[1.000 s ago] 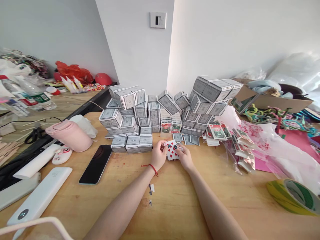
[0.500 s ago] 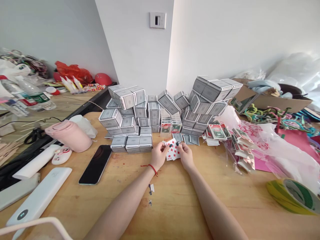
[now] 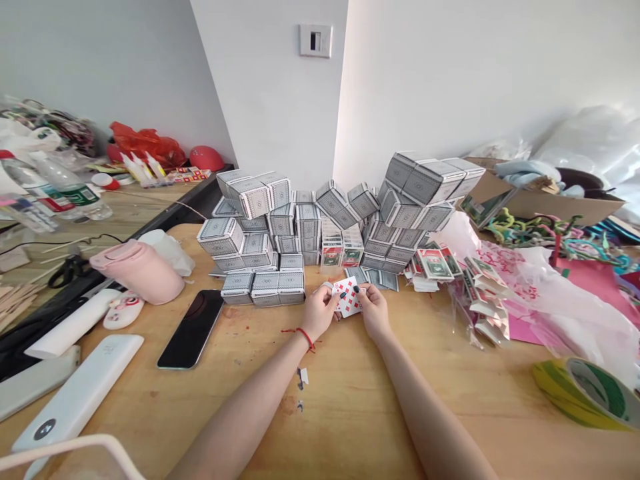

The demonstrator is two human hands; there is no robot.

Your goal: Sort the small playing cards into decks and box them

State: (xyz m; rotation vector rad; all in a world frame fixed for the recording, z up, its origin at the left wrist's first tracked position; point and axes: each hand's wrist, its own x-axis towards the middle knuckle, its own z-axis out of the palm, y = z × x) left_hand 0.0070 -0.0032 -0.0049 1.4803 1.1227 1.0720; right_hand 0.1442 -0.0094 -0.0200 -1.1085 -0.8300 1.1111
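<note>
Moved: since half a second back we've nudged the cards [image 3: 347, 297] slightly up and away from us, toward the stacked boxes; the fan looks tighter.
Far left: water bottles [image 3: 55, 190] with green/red labels, print too small for us to read.
Left of table: white power bank [image 3: 80, 393], pink case [image 3: 140, 270], black phone [image 3: 193, 328] lying face up, screen dark.
Left hand [image 3: 319, 312]: thumb and fingers pinch the left edge of the cards; red string on the wrist.
Cards: small fan of playing cards held between both our hands, just above the wooden table [image 3: 350, 413], right in front of the boxes. Faces toward us, red diamond pips on top. Long axis runs away from us, leaning a bit to the right.
Right hand [image 3: 375, 312]: fingertips pinch the right edge; dark nail polish.
Behind: grey patterned card boxes [image 3: 310, 220] piled in a wall, no legible text.
Right: loose packs [image 3: 440, 263] with red/green faces, writing unreadable.
Far right: yellow-green tape roll [image 3: 590, 393].
</note>
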